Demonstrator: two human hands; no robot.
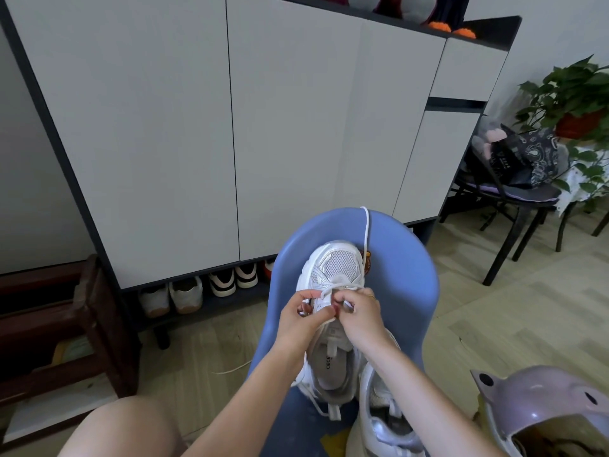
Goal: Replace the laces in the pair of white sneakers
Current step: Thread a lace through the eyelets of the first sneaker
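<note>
- Head view: white sneaker (333, 275) lies on the blue chair seat (402, 291), toe pointing away from the person, heel toward the lap.
- Second sneaker (382, 420) sits just beside it at lower right, near the chair's front edge; whether it is laced cannot be made out.
- Left hand (303, 316) pinches the lace at the left eyelet row; fingers curled round it.
- Right hand (362, 311) pinches the other lace run at the right eyelet row, ring on one finger.
- White lace (366, 225) trails from the shoe up over the chair's far edge; only the lowest crossing near the toe looks threaded.
- Judged step: early lacing of the first shoe, one crossing done, most eyelets open.
- Next move likely calls for feeding a lace tip through the next eyelet up, pulling slack from the long tail, and keeping both sides even.
- Loose lace end (230, 369) lies on the floor left of the chair; old or new, cannot tell.
</note>
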